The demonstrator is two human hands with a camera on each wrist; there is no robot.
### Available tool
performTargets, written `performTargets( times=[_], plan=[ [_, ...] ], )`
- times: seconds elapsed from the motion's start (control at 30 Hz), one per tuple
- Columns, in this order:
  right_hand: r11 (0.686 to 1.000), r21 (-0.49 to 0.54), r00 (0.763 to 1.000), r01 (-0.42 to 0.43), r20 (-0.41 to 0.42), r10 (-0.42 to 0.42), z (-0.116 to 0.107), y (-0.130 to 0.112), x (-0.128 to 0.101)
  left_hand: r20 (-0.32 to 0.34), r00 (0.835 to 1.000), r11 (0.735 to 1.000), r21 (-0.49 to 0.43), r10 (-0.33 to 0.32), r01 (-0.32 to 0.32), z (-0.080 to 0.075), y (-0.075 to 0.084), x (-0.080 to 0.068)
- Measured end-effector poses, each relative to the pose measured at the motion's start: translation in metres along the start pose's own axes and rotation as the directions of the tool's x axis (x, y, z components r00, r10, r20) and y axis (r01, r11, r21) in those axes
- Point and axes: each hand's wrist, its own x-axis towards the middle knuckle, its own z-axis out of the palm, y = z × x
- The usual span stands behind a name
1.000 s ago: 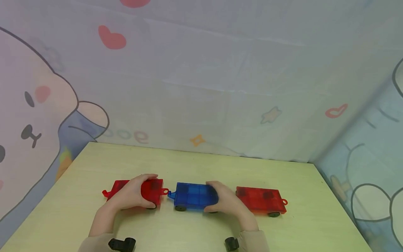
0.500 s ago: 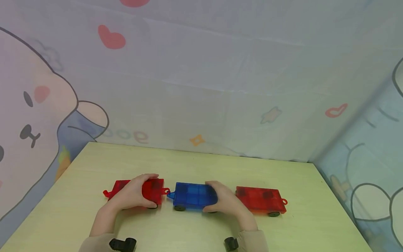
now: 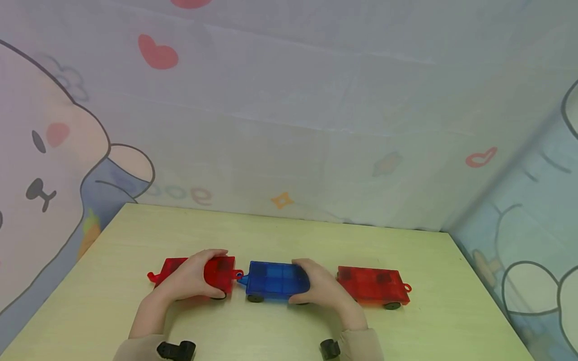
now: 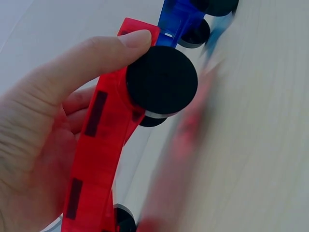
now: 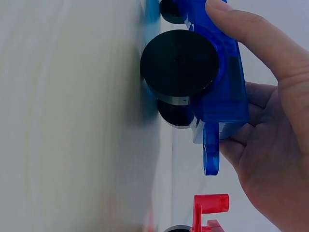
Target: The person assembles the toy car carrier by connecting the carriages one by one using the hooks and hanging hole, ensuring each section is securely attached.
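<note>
Left hand [image 3: 191, 278] grips red wagon [image 3: 219, 273], right hand [image 3: 321, 288] grips blue wagon [image 3: 275, 280]; keep wheels on desk [image 3: 280, 331], aligning hook with loop between grips.

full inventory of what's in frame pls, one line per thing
red wheeled car, left: 1, translucent red, black wheels, on table left of the blue car, held.
blue wheeled car: 1, translucent blue, black wheels, centre, its front coupler at the red car's loop.
red wheeled car, right: 1, translucent red, right of blue car, untouched.
table: 1, pale wood.
cartoon backdrop: hearts, stars, animal figures, behind and at both sides.
left hand: grips left red car.
right hand: grips blue car.
</note>
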Motion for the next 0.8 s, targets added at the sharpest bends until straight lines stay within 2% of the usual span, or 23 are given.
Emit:
performTargets(
  times=[0.8],
  plan=[
    [1.0, -0.007, 1.0, -0.002, 0.002, 0.002, 0.0005, -0.0035, -0.0008, 0.009, 1.0, 0.997, 0.071, 0.017, -0.017, 0.0024, -0.0027, -0.0004]
  ],
)
